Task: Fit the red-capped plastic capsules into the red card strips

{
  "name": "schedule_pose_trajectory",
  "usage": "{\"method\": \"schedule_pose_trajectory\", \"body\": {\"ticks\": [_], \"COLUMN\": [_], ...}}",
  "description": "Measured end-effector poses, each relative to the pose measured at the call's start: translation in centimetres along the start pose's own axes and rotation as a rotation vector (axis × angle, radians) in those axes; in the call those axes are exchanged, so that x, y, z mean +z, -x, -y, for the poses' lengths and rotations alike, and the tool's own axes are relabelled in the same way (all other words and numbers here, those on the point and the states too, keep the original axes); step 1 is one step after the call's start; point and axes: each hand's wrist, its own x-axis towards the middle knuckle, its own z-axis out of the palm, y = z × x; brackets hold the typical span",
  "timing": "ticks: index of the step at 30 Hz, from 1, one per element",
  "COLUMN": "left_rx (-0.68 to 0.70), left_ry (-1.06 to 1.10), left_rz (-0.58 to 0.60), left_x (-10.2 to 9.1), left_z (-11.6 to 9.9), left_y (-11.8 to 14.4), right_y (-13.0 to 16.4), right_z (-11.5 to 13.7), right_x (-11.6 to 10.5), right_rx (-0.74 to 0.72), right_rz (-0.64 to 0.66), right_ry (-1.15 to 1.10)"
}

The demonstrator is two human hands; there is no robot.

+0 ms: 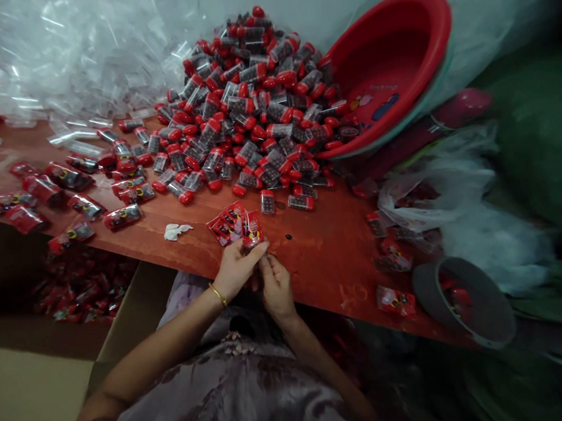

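Head view: red labels, writing unreadable.

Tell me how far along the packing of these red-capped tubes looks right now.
Done: wrapped packs lie at the table's left end, and more fill the cardboard box below. In hand: the left hand and right hand meet at the table edge, beside a fan of red labels; the left hand pinches one. Left: a big pile of loose tubes spilling from the tipped red basin, so most remains.
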Motion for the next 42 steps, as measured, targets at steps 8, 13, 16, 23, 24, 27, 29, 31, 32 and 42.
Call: {"method": "schedule_pose_trajectory", "body": {"ticks": [8, 13, 16, 23, 24, 27, 29, 31, 32, 42], "left_rx": [0.034, 0.023, 0.011, 0.046, 0.041, 0.073, 0.25, 0.463, 0.515, 0.463], "left_ry": [0.063, 0.077, 0.15, 0.225, 0.249, 0.32, 0.395, 0.497, 0.545, -0.822], "left_rz": [0.08, 0.092, 0.103, 0.024, -0.014, -0.201, -0.403, -0.626, -0.736, -0.828], "left_x": [-0.4, -0.9, -1.2, -2.2, -2.9, -7.1, -11.2, -15.6, -17.5, -15.4], "left_z": [0.7, 0.5, 0.4, 0.1, -0.4, -2.9, -5.1, -7.1, -7.8, -5.1], "left_y": [0.2, 0.3, 0.3, 0.2, 0.2, 0.7, 1.4, 2.3, 2.8, -0.2], "right_y": [-0.1, -0.9, -1.6, -3.6, -4.3, -8.0, -10.8, -12.8, -13.2, -3.2], "right_z": [0.8, 1.5, 1.9, 2.0, 2.0, 2.1, 1.8, 1.1, 0.7, -2.8], "right_x": [-0.5, -0.5, -0.6, -0.2, -0.4, -1.4, -2.4, -3.3, -3.7, -6.0], "right_rx": [-0.008, -0.021, -0.022, -0.11, -0.172, -0.371, -0.445, -0.415, -0.396, -0.574], "right_rz": [-0.059, 0.042, 0.112, 0.134, 0.127, 0.007, -0.073, -0.037, -0.007, -0.156], "right_ry": [-0.003, -0.009, -0.023, 0.141, 0.232, 0.616, 0.854, 1.005, 1.052, 1.006]}}
